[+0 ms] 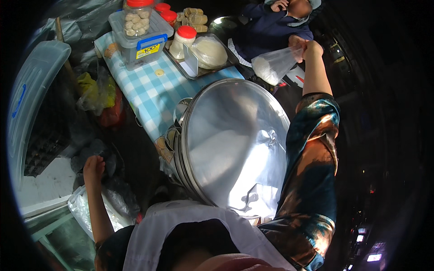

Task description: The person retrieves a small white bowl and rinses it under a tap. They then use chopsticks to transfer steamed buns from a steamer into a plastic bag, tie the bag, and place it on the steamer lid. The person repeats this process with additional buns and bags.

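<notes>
My right hand (pixel 312 50) reaches far out past the large round metal steamer lid (pixel 234 145), its fingers at the gathered top of a clear plastic bag (pixel 274 66) with a white item inside. Another person's hand touches the same bag top from the far side. Who bears the bag's weight cannot be told. My left hand (pixel 94 167) hangs low at the left with its fingers curled, near a translucent plastic bag (pixel 110 206); nothing shows in it. The lid lies on stacked metal steamer trays (pixel 179 166) with ring handles.
A table with a checked cloth (pixel 152 88) bears a lidded plastic box (pixel 140 50), a jar of pale balls (pixel 137 22), and a metal tray (pixel 186 74) with a red-lidded jar and a wrapped white mass. The other person (pixel 271 30) stands beyond the steamer.
</notes>
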`<state>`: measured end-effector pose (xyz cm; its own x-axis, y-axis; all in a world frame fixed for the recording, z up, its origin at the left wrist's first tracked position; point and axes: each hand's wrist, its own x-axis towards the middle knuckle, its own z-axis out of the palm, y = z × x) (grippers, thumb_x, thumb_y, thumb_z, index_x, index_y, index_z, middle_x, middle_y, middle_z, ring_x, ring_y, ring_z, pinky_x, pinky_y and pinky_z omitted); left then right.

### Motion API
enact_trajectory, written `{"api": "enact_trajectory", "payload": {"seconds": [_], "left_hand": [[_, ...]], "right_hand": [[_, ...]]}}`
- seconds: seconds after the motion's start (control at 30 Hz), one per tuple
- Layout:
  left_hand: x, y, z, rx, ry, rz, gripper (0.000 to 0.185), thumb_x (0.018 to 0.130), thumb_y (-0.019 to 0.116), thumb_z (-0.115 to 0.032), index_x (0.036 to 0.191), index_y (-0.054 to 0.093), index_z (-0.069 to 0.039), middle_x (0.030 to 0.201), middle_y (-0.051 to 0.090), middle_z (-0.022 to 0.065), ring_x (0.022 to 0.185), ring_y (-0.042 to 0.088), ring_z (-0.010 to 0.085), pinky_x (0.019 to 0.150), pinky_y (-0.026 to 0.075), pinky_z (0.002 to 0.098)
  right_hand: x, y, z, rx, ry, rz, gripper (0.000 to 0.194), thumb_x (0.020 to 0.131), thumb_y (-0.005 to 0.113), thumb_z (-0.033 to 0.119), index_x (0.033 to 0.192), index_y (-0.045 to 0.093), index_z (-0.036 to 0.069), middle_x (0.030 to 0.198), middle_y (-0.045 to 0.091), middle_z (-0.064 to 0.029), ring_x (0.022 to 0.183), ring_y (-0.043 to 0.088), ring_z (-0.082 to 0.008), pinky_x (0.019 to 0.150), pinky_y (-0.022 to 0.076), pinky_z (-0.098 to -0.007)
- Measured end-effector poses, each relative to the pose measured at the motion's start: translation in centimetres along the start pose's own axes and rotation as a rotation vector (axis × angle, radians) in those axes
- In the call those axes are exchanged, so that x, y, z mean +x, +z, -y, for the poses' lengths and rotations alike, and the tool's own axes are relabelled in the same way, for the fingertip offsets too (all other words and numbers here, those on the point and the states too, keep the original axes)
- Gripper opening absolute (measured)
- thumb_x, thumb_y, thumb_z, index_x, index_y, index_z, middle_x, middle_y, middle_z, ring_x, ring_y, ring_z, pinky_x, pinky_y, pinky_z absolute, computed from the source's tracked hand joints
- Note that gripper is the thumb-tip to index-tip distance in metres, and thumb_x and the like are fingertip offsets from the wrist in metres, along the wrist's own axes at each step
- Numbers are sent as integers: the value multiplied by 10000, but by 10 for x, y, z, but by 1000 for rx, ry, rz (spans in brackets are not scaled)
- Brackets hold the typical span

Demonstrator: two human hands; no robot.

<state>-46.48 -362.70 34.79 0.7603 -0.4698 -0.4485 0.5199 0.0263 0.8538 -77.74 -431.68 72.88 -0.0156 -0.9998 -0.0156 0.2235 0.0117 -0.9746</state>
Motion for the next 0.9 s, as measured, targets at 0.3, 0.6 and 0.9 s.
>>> {"api": "enact_trajectory", "payload": {"seconds": [0.3,0.6,0.9], "left_hand": [[0,36,-1,176,-9,31,176,884,548,-254,925,608,-94,859,637,19,722,590,95,634,442,210],[-12,64,-4,205,-27,144,190,911,530,-242,961,605,-75,892,642,16,763,594,97,676,440,204],[-53,140,4,406,126,368,201,916,518,-209,918,615,-34,872,634,35,752,578,114,711,452,239]], "right_hand": [[27,-25,-4,-490,-157,-530,38,764,619,47,798,609,35,722,604,-90,596,576,-189,471,448,-287],[-49,-59,13,-474,-340,-66,136,847,561,118,914,614,12,797,627,-87,689,606,-177,562,465,-260],[-308,-162,-13,-1015,-389,636,268,828,676,261,978,637,43,857,652,-38,800,624,-157,757,502,-270]]}}
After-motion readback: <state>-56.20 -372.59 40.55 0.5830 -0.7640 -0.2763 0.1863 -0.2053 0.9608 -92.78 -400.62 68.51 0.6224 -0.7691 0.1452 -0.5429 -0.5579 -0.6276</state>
